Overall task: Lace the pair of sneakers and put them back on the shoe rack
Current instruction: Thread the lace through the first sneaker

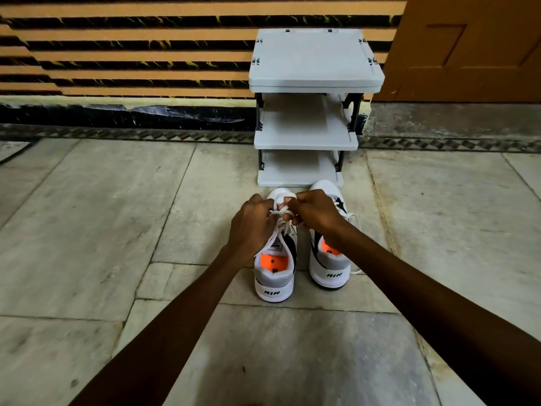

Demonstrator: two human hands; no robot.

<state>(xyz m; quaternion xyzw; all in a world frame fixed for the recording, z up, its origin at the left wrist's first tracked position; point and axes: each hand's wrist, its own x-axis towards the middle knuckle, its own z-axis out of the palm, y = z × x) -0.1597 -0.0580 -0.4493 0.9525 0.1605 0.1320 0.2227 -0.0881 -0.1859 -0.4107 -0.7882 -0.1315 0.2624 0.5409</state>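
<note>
Both hands, left [252, 227] and right [314, 213], pinch the white lace [281, 211] in their grip above the left sneaker [276, 259].

Floor [87, 230] was pale grey-green stone slabs with visible joints, a patterned border strip [146, 134] running along the wall base. Wall [131, 54] behind had orange and black horizontal stripes over a black skirting. Brown panelled door [468, 48] at upper right. Lighting dim, even.
</note>
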